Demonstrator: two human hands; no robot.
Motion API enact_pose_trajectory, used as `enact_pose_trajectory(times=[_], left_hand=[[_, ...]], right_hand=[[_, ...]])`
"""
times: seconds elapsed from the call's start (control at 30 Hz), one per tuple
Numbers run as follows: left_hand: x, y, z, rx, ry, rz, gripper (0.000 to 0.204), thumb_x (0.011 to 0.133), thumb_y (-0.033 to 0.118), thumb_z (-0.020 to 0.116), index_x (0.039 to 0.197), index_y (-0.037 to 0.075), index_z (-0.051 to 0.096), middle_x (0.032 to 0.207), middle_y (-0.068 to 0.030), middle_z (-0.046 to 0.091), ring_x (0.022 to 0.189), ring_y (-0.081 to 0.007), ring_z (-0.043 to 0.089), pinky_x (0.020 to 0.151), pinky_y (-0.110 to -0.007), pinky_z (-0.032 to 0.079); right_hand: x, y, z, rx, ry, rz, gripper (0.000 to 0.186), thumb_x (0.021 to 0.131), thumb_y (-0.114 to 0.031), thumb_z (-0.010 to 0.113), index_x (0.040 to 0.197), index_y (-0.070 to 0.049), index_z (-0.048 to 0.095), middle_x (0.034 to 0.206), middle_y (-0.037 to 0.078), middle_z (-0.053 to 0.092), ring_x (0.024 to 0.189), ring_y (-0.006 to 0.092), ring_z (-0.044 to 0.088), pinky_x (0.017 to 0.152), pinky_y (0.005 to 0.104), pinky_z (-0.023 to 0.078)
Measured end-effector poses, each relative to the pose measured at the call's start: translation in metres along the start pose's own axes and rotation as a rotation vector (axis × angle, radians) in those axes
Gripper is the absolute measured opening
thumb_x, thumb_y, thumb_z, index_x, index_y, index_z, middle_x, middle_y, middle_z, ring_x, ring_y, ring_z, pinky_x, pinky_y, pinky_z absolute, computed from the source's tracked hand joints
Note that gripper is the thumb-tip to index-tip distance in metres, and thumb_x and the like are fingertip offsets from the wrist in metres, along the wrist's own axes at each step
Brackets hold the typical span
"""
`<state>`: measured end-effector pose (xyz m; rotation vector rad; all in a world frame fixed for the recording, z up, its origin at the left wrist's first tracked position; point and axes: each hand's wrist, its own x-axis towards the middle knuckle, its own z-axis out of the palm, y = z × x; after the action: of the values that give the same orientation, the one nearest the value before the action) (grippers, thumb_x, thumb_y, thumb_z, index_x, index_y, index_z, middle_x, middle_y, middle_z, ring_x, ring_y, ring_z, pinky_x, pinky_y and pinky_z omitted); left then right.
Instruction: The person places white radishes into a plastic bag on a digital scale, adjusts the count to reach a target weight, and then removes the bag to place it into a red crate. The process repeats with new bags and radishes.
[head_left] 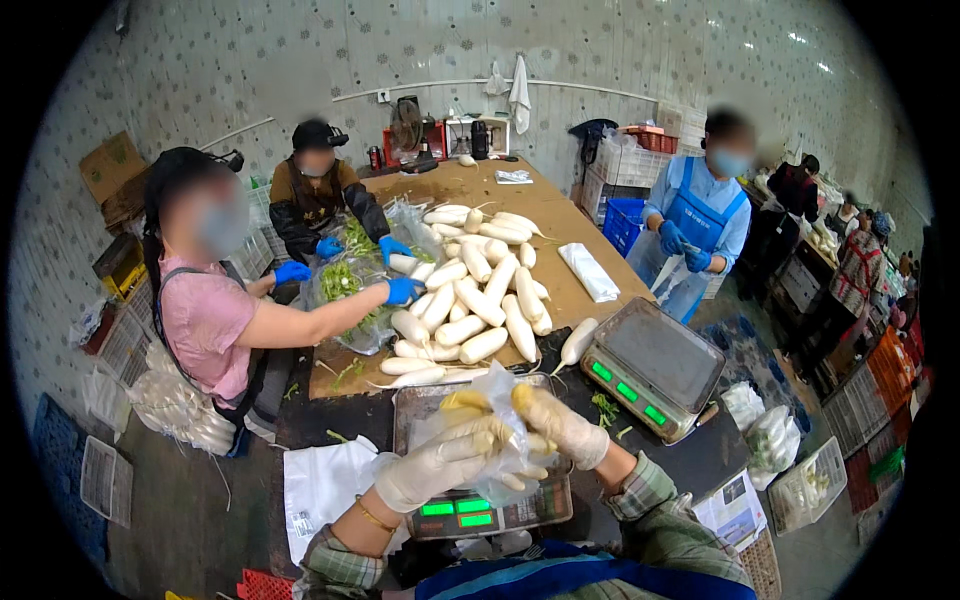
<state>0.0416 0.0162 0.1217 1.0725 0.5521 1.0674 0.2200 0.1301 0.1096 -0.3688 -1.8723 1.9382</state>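
My left hand (440, 464), in a pale glove, is closed on a clear plastic bag (503, 405). My right hand (563, 428), gloved the same way with yellowish fingers, pinches the bag's other side. The thin bag is crumpled between both hands; what it contains, if anything, I cannot make out. Directly beneath is a digital scale (545, 506) with lit green displays, its pan partly hidden by my hands and the bag. Just beyond lies a large pile of white radishes (470, 310), and a single radish (577, 342) rests beside a second scale (655, 352).
White plastic bags (318, 490) lie flat left of my hands. A folded white stack (590, 272) sits on the brown tabletop (560, 220). Co-workers in blue gloves stand left and far right; one hand (404, 291) reaches to the pile. Filled bags (775, 437) are at right.
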Motion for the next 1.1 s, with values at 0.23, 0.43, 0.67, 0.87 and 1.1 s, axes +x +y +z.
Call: enact_pose_trajectory(times=[0.23, 0.43, 0.67, 0.87, 1.1], left_hand=[[-0.015, -0.014, -0.095, -0.059, 0.238, -0.094, 0.048, 0.106, 0.030, 0.037, 0.124, -0.010, 0.056, 0.122, -0.0222, 0.062, 0.110, -0.0271, 0.062, 0.098, -0.040, 0.047], [-0.025, -0.050, -0.146, 0.078, 0.434, -0.129, 0.037, 0.103, 0.028, 0.048, 0.115, -0.006, 0.060, 0.114, -0.0158, 0.066, 0.098, -0.0225, 0.066, 0.080, -0.035, 0.055], [0.003, -0.024, -0.080, 1.438, 0.255, -0.288, 0.048, 0.082, 0.055, 0.066, 0.087, 0.007, 0.066, 0.081, -0.0167, 0.067, 0.077, -0.0390, 0.063, 0.067, -0.041, 0.050], [-0.019, -0.008, -0.108, -0.036, 0.213, -0.052, 0.036, 0.097, 0.022, 0.054, 0.122, -0.002, 0.063, 0.092, -0.0096, 0.070, 0.080, -0.0164, 0.064, 0.071, -0.028, 0.050], [0.000, -0.010, -0.063, -0.205, 0.952, -0.175, 0.023, 0.101, 0.024, 0.049, 0.086, 0.010, 0.058, 0.059, 0.0042, 0.042, 0.052, -0.0109, 0.038, 0.051, -0.026, 0.033]], right_hand=[[0.020, 0.017, -0.017, -0.676, -0.158, 0.087, 0.039, 0.095, -0.040, 0.063, 0.114, -0.007, 0.070, 0.105, 0.005, 0.071, 0.095, 0.0128, 0.063, 0.088, 0.0314, 0.050], [-0.001, 0.023, -0.031, -1.355, -0.263, -0.629, 0.027, 0.080, -0.015, 0.066, 0.106, -0.011, 0.064, 0.090, 0.009, 0.067, 0.080, 0.0254, 0.069, 0.069, 0.0339, 0.056], [-0.001, 0.011, -0.053, -1.339, -0.169, 0.049, 0.035, 0.084, -0.040, 0.070, 0.102, -0.011, 0.064, 0.080, 0.013, 0.067, 0.068, 0.0326, 0.067, 0.061, 0.0417, 0.054], [0.037, 0.046, -0.057, -1.401, -0.057, -0.632, 0.033, 0.079, -0.038, 0.068, 0.085, -0.005, 0.062, 0.079, 0.012, 0.065, 0.068, 0.0343, 0.065, 0.059, 0.0426, 0.052], [0.013, 0.088, -0.059, -1.521, -0.290, -0.612, 0.031, 0.079, -0.037, 0.068, 0.084, -0.007, 0.062, 0.083, 0.012, 0.065, 0.069, 0.0346, 0.064, 0.060, 0.0432, 0.052]])
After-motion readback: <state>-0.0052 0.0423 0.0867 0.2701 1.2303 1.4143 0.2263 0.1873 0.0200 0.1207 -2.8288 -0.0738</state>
